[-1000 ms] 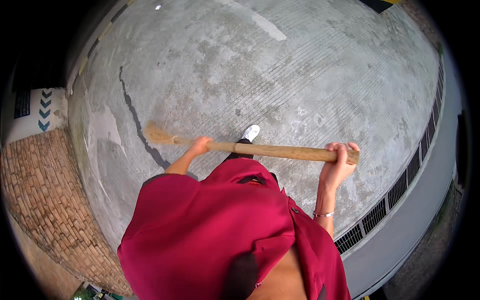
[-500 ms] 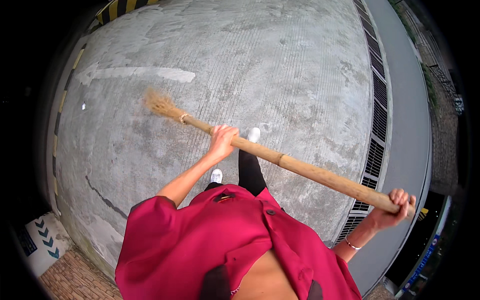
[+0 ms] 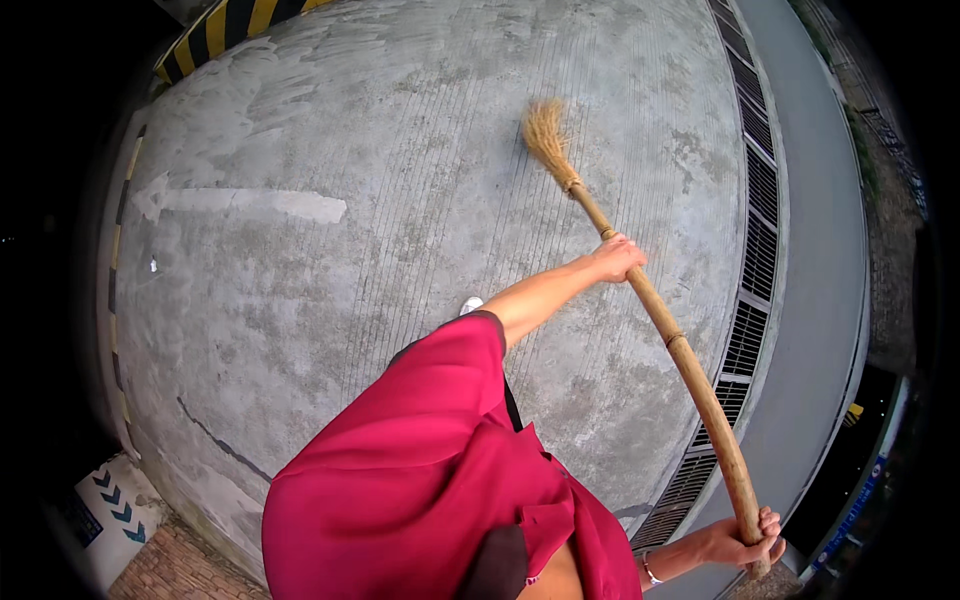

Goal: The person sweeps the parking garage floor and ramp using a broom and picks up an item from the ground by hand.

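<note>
Both of my hands grip a long broom [image 3: 690,365] with a bamboo-like handle and a tuft of straw bristles. My left hand [image 3: 618,258] is wrapped round the handle's lower part, a little above the binding of the bristles. Around the top end, at the lower right, my right hand [image 3: 745,541] is closed, with a bracelet at its wrist. The bristles [image 3: 546,140] point away from me over the grey concrete; whether they touch it I cannot tell.
A metal drain grating [image 3: 745,340] runs along the right, with a grey strip [image 3: 810,250] beyond it. A black-and-yellow striped curb [image 3: 235,30] stands at the far left. A white painted mark [image 3: 260,203] lies on the concrete [image 3: 420,240]. One white shoe [image 3: 471,304] shows below my left arm.
The broom head has swung from the left to the right and farther away. My left hand has moved right with it, while my right hand has come lower and nearer to me.
</note>
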`<state>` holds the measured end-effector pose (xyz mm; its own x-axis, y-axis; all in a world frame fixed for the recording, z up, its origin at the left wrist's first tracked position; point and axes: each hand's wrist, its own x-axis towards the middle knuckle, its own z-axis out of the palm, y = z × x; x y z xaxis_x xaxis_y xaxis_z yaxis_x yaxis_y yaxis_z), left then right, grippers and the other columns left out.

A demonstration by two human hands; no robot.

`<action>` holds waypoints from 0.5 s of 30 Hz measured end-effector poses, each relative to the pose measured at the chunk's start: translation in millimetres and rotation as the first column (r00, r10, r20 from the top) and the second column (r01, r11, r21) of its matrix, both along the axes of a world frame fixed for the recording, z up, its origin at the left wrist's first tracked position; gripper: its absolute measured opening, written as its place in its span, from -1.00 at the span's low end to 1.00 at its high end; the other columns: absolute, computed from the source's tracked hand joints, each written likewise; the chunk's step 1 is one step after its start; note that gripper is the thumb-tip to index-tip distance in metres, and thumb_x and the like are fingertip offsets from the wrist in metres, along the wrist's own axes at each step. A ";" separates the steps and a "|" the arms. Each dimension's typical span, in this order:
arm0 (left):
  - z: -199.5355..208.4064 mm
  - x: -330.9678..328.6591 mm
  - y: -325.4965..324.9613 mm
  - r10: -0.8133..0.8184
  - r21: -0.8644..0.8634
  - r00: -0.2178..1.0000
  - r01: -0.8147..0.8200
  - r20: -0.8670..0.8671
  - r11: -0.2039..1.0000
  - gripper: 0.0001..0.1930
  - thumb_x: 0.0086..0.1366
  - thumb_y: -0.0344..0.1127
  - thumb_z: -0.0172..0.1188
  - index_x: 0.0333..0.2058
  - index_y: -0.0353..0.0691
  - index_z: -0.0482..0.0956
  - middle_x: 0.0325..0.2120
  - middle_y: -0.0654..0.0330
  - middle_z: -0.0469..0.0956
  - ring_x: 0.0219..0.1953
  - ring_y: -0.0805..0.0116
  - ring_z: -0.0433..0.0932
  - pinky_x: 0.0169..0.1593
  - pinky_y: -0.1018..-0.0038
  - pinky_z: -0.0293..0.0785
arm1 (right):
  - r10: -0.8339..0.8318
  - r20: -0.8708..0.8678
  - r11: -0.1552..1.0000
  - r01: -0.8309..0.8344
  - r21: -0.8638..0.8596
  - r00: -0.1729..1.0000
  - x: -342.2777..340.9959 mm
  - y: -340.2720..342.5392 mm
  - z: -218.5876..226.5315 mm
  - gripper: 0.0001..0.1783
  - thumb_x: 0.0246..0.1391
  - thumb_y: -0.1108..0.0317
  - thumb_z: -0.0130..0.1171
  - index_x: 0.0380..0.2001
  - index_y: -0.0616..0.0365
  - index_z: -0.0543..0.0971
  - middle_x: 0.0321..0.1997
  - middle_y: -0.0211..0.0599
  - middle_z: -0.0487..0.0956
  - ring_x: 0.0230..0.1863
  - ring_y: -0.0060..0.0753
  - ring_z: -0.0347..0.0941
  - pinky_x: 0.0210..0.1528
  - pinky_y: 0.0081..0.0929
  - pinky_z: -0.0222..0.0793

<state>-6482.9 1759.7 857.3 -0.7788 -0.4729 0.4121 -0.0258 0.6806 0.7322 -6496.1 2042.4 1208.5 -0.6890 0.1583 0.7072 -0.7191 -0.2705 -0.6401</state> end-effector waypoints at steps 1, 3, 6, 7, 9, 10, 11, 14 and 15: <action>0.7 26.2 8.6 0.060 0.055 0.998 -0.059 -0.019 0.997 -0.87 -0.18 -0.48 0.08 -0.60 -0.11 0.34 -0.59 0.28 0.38 -0.34 0.27 0.35 -0.18 0.37 0.15 | 0.251 0.044 0.968 -0.251 -0.010 0.967 -37.9 10.0 7.4 -0.89 -0.15 0.52 -0.09 -0.45 0.16 0.29 -0.69 -0.40 0.14 -0.58 -0.52 0.07 -0.47 -0.61 0.07; 25.4 82.7 31.6 0.207 0.145 0.978 -0.208 0.018 0.967 -0.85 -0.20 -0.52 0.07 -0.60 -0.14 0.32 -0.61 0.27 0.35 -0.34 0.26 0.35 -0.20 0.36 0.14 | 0.519 0.111 0.854 -0.513 -0.081 0.847 -73.7 3.7 19.0 -0.90 -0.14 0.52 -0.10 -0.45 0.20 0.30 -0.69 -0.41 0.12 -0.61 -0.54 0.04 -0.53 -0.64 0.05; 12.5 195.6 71.8 0.411 0.163 0.862 -0.470 0.298 0.867 -0.81 -0.25 -0.50 0.10 -0.59 -0.13 0.32 -0.59 0.26 0.35 -0.35 0.22 0.34 -0.23 0.34 0.14 | 0.753 0.332 0.619 -0.782 -0.066 0.568 -78.7 -76.0 -8.7 -0.85 -0.12 0.53 -0.10 -0.38 0.21 0.29 -0.68 -0.46 0.12 -0.63 -0.63 0.09 -0.58 -0.72 0.10; -9.8 237.2 87.8 0.457 0.191 0.816 -0.542 0.355 0.818 -0.81 -0.26 -0.53 0.09 -0.59 -0.15 0.34 -0.59 0.26 0.37 -0.34 0.23 0.34 -0.21 0.35 0.12 | 0.766 0.414 0.559 -0.827 -0.054 0.491 -60.4 -112.0 -36.2 -0.84 -0.10 0.52 -0.13 -0.36 0.17 0.27 -0.68 -0.46 0.13 -0.64 -0.64 0.08 -0.61 -0.72 0.09; -63.3 334.5 120.1 0.451 0.123 0.613 -0.669 0.649 0.733 -0.88 -0.17 -0.40 0.10 -0.56 -0.09 0.38 -0.54 0.28 0.43 -0.35 0.22 0.37 -0.26 0.29 0.19 | 0.750 0.613 0.418 -0.896 -0.150 0.247 -0.9 -180.6 -113.5 -0.79 -0.06 0.52 -0.11 -0.28 0.11 0.24 -0.67 -0.45 0.19 -0.66 -0.62 0.09 -0.57 -0.71 0.13; -96.7 389.3 135.7 0.364 0.107 0.512 -0.679 0.778 0.726 -0.84 -0.18 -0.29 0.14 -0.51 -0.02 0.44 -0.48 0.30 0.46 -0.32 0.22 0.42 -0.28 0.20 0.25 | 0.644 0.731 0.384 -0.922 -0.051 0.228 40.8 -200.9 -141.7 -0.84 -0.05 0.54 -0.08 -0.34 0.16 0.26 -0.63 -0.38 0.28 -0.58 -0.58 0.16 -0.46 -0.61 0.16; -89.1 434.9 139.0 0.200 0.157 0.390 -0.713 0.899 0.684 -0.81 -0.19 -0.21 0.18 -0.49 0.03 0.48 -0.46 0.30 0.48 -0.27 0.23 0.44 -0.27 0.14 0.28 | 0.595 0.795 0.271 -0.961 -0.058 0.120 77.5 -214.2 -167.3 -0.83 -0.05 0.54 -0.03 -0.34 0.16 0.27 -0.59 -0.30 0.35 -0.52 -0.49 0.26 -0.38 -0.49 0.23; -68.7 511.5 177.8 0.137 0.092 0.220 -0.784 0.966 0.614 -0.83 -0.16 -0.19 0.18 -0.50 0.01 0.49 -0.46 0.22 0.49 -0.22 0.20 0.43 -0.22 0.19 0.27 | 0.535 0.842 0.093 -0.986 -0.136 -0.066 129.8 -237.0 -193.7 -0.77 -0.08 0.54 -0.01 -0.31 0.14 0.25 -0.59 -0.28 0.35 -0.51 -0.41 0.30 -0.35 -0.40 0.27; -64.3 522.1 179.3 0.277 0.031 0.216 -0.837 0.936 0.546 -0.84 -0.15 -0.23 0.16 -0.49 -0.01 0.49 -0.46 0.21 0.49 -0.22 0.19 0.42 -0.22 0.21 0.27 | 0.585 0.803 0.037 -0.985 -0.168 -0.115 135.5 -248.5 -190.5 -0.81 -0.06 0.53 -0.03 -0.33 0.13 0.27 -0.57 -0.30 0.34 -0.49 -0.43 0.27 -0.33 -0.42 0.25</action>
<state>-5960.8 1938.9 793.0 0.0204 -0.7998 -0.6000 -0.9435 -0.2140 0.2532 -6360.7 1793.9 1018.0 -0.1673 -0.9703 -0.1747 0.4312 0.0874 -0.8980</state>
